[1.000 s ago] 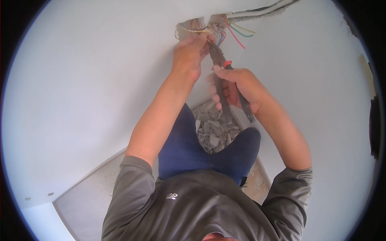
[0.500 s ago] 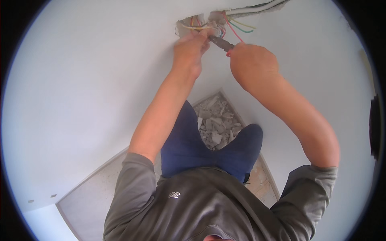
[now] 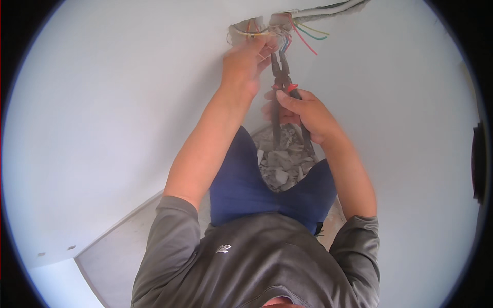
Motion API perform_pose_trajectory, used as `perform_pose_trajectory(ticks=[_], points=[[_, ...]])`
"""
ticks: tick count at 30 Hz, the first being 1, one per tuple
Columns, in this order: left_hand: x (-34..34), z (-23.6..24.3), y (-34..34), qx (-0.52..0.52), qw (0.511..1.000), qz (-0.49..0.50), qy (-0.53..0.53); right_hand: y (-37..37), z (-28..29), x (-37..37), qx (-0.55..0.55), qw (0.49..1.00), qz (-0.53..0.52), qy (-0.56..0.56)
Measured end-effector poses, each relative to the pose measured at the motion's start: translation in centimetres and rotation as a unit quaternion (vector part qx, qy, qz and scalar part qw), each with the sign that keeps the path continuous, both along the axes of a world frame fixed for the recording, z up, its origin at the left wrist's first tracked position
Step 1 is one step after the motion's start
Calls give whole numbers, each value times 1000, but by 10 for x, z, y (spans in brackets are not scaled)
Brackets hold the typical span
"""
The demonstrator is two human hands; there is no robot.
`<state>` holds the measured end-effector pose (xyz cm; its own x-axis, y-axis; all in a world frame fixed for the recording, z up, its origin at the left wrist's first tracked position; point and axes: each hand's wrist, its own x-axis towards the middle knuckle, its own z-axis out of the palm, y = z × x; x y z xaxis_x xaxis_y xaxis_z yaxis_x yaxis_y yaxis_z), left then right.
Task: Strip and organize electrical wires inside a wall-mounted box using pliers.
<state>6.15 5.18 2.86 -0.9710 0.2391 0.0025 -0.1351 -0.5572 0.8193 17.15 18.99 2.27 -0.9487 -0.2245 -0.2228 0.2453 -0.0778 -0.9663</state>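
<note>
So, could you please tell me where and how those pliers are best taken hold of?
Probably by the two dark handles of the pliers, below the red collars, coming from below in the picture, one hand around both. The handles point downward and stand apart, while the jaws point up, parted, close to the wires and the left hand. The right hand grips there.

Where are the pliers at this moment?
In the head view, the pliers are at upper centre, in the right hand, beside the left hand and below the coloured wires.
</note>
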Motion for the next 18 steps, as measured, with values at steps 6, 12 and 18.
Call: perform_pose_trajectory(ticks=[6,12,18], points=[[-2,3,0,-16,1000,-3,1,-11,8,3,-141,990,25,-11],[-2,3,1,-12,1000,0,-11,-4,12,-1,-66,997,33,11],[-4,2,1,-10,1000,-12,-4,2,14,0,-190,981,38,-19]])
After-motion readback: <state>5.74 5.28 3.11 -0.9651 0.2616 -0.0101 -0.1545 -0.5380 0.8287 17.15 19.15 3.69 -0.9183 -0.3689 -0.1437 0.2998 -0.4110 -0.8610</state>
